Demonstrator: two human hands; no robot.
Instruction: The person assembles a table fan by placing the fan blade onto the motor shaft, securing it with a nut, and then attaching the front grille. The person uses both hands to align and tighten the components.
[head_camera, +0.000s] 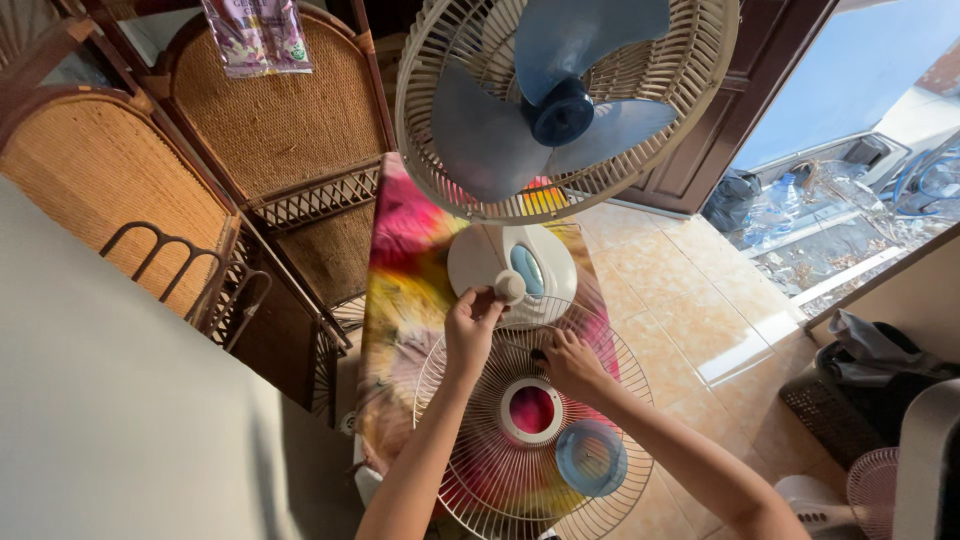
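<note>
Both hands at fan base (512, 272) on colourful cloth-covered table; left hand (470, 325) pinched on small knob (509, 287), right hand (570, 362) closed round dark thin tool. Detached front grille (470, 470) lies beneath wrists. Advice: keep base steady, turn knob squarely, avoid leaning on grille

bright daylight from the right doorway — sharp, edges bowed.
</note>
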